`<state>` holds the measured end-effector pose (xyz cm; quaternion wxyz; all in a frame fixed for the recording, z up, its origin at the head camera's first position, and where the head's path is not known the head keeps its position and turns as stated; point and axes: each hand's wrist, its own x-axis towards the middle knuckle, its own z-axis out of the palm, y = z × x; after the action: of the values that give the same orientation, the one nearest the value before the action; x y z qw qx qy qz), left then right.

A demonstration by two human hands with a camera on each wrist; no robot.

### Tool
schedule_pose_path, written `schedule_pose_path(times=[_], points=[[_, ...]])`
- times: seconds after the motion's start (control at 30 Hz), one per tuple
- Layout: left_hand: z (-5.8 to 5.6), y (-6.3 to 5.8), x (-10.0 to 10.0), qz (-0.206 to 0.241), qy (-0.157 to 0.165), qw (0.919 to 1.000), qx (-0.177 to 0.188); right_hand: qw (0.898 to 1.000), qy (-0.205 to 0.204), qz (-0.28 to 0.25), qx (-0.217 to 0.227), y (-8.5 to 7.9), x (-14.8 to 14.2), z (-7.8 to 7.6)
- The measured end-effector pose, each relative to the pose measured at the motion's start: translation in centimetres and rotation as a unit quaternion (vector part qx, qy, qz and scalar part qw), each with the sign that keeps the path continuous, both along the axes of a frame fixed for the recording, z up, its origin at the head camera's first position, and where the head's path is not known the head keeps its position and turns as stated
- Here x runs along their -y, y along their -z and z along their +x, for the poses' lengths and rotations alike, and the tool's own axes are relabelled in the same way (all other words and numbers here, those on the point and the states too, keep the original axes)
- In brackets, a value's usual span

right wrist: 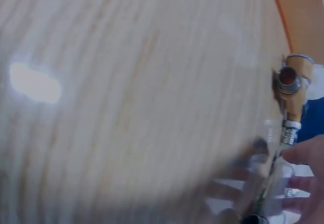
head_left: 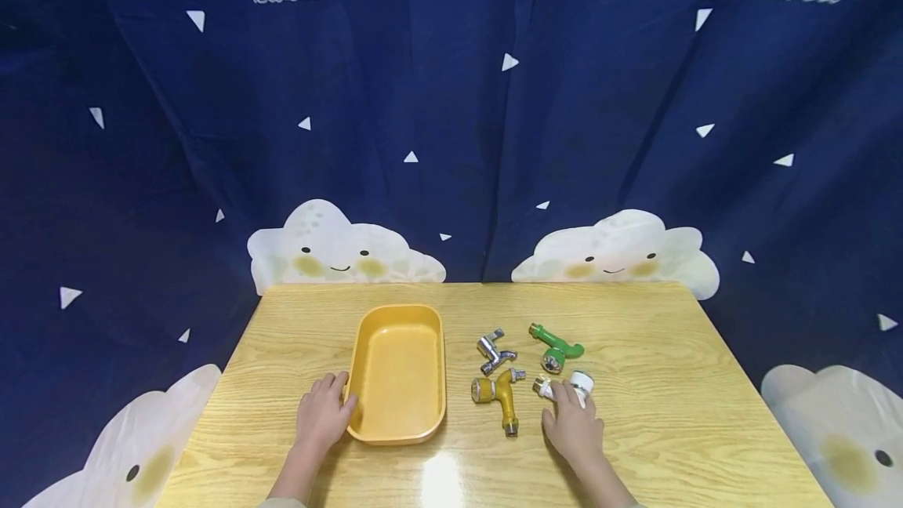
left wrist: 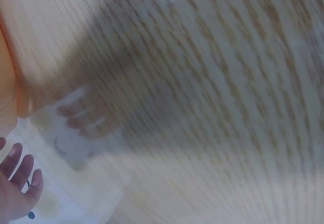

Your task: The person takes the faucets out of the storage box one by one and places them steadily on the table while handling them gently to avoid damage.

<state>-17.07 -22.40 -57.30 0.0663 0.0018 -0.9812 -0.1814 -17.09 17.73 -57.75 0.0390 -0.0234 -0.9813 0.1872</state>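
My right hand (head_left: 574, 429) reaches over a white faucet (head_left: 583, 388), its fingertips overlapping the body and the thumb held apart to the left. In the right wrist view, fingers (right wrist: 298, 183) lie behind the white body. Beside the left rim of a yellow-orange plastic tray (head_left: 440, 375) is my left hand (head_left: 320, 414), thumb at the rim and fingers loosely extended outside. Just left of the right hand lies a yellow faucet (head_left: 504, 390) with a metal spout end. Behind it is a chrome faucet (head_left: 491, 354); a green faucet (head_left: 557, 347) lies farther right.
The wood-grain table (head_left: 670, 382) carries the tray left of centre and the faucets right of it. A dark blue curtain (head_left: 451, 139) with white triangles and smiling clouds hangs behind the table and along both sides.
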Motion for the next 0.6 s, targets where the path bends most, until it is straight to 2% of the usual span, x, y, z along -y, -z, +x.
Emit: schedule_pose_path(times=[0.23,0.33,0.47,0.6], points=[[0.1,-0.2,0.1,0.007,0.001,0.9999,0.013,0.999,-0.016,-0.013,0.050,-1.9,-0.5,0.0],[0.0,-0.4,0.0,0.024,-0.001,0.9995,0.022,0.998,-0.025,-0.010,0.049,-2.7,-1.0,-0.2],[-0.4,-1.1,0.1,0.053,-0.007,0.9973,0.051,0.999,-0.035,-0.017,0.034,-3.7,-1.8,-0.7],[-0.9,-2.3,0.3,0.073,-0.006,0.9923,0.100,0.998,-0.037,-0.032,0.034,-5.1,-2.7,-1.3]])
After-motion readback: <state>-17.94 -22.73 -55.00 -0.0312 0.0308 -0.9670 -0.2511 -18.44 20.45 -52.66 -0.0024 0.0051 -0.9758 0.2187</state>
